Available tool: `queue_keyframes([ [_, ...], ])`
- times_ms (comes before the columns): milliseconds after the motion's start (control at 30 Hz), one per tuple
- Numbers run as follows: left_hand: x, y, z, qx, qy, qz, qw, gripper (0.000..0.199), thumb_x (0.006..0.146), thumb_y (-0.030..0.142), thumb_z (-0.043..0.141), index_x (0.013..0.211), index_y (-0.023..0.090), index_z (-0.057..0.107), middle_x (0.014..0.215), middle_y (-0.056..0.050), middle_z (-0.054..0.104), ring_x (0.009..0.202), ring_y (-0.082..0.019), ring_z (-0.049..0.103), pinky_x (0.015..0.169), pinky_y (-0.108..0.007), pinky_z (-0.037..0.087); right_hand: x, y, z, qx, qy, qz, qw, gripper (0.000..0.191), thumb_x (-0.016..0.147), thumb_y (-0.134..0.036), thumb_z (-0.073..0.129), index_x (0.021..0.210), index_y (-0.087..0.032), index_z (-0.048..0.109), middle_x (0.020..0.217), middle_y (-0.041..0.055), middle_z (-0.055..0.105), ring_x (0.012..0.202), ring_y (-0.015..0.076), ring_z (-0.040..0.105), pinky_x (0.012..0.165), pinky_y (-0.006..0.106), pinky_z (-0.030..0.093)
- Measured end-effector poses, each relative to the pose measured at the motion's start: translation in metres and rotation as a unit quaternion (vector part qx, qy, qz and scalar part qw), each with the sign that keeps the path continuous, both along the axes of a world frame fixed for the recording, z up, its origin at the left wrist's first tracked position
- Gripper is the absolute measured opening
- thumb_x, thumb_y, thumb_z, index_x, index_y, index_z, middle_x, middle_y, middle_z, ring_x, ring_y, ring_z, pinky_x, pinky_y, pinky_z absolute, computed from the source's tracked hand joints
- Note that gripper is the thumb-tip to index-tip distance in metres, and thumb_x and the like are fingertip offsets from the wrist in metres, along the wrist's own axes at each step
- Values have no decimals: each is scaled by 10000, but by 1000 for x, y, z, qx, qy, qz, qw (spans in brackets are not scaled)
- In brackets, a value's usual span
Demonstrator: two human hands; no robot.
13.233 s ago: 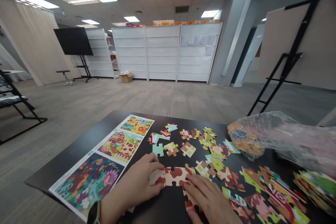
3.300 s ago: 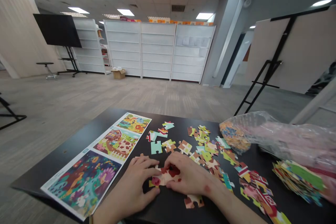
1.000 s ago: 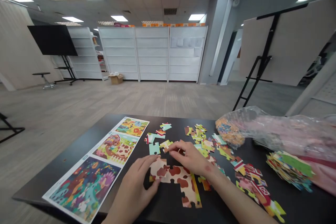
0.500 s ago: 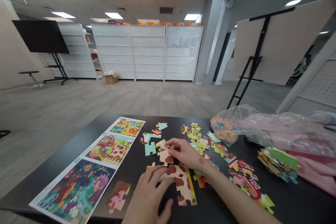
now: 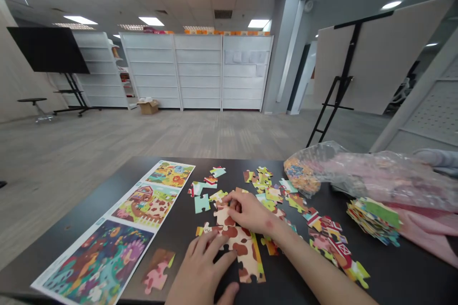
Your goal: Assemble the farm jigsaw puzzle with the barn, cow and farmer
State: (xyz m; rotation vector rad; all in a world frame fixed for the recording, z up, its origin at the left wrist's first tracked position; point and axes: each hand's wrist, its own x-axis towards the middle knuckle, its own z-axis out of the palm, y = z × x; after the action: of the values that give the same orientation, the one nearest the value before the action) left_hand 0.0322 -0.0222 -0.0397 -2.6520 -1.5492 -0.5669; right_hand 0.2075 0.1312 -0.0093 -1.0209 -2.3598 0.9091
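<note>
Your left hand (image 5: 202, 259) lies spread and flat, its fingers released and pressing on the joined cow-print pieces (image 5: 246, 252) near the bench's (image 5: 182, 219) front edge. Your right hand (image 5: 250, 212) is curled over a cream-and-brown piece (image 5: 223, 215) at the top of that group; you can't tell from this view whether it is pinching the piece or only resting on it.

The joined pieces sit loose on the smooth bench, so a sideways push from your right hand could spread the joints, especially if your left hand lifts. Forcing the cream-and-brown piece in at an angle could bend its card tabs. Your right forearm passes just above the orange pieces (image 5: 270, 247), so moving it carelessly could drag them out of place. The pink piece (image 5: 157, 271) lies near the front edge beside the picture sheet (image 5: 107, 228), where your left arm could sweep it off. At the right, the slumped stack of pieces (image 5: 374, 221) could slide if you knock it, and the plastic bag (image 5: 358, 171) could shed the pieces (image 5: 300, 176) bunched inside it.
</note>
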Motion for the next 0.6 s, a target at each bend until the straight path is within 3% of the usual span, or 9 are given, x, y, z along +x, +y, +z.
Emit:
queue_keyframes([
  [167,4,0,3,-12,9,14,1000,536,732,238,741,1251,327,639,1385,-33,660,1258,-367,583,990,-513,512,-2,-2,3,35,-22,-7,999,293,810,-152,619,1061,-234,746,794,-15,686,697,144,607,644,247,415],
  [333,5,0,5,-12,22,22,999,666,741,292,770,1380,286,578,1407,-55,654,1251,-367,600,995,-507,517,-4,-7,9,55,-36,-5,998,346,794,-133,593,1074,-248,760,875,6,705,757,160,620,700,263,438],
  [600,6,1,11,-56,53,20,997,620,782,320,757,1378,244,600,1432,-61,638,1279,-357,600,1031,-505,511,-11,-12,13,58,-45,-6,997,370,797,-92,558,1061,-229,778,938,32,735,846,176,652,828,276,461],
])
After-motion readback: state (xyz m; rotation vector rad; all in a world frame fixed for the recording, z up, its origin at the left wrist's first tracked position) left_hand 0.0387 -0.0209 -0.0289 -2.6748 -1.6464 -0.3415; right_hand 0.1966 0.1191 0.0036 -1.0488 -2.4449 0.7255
